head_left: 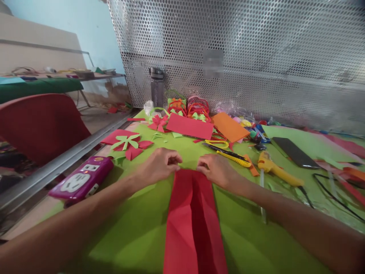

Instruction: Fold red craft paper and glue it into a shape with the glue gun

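A long red sheet of paper [181, 228], creased along its length, lies before me on the green covering [128, 228] and runs toward me out of view. My left hand [159, 163] is at its far left corner, fingers curled and thumb pressed in against the edge. On the far right corner my right hand [218, 169] pinches the same edge between thumb and fingers. The fingertips partly hide the corners. Just beyond my right hand lie yellow-handled scissors [218, 144] and a yellow cutter knife [235, 158].
A purple power strip [82, 179] sits at left, by paper flowers [127, 142]. A yellow glue gun [279, 173] and a dark phone [295, 152] lie at right. Red [189, 126] and orange paper [230, 127], and a bottle [157, 87], stand nearer the perforated metal panel [242, 42].
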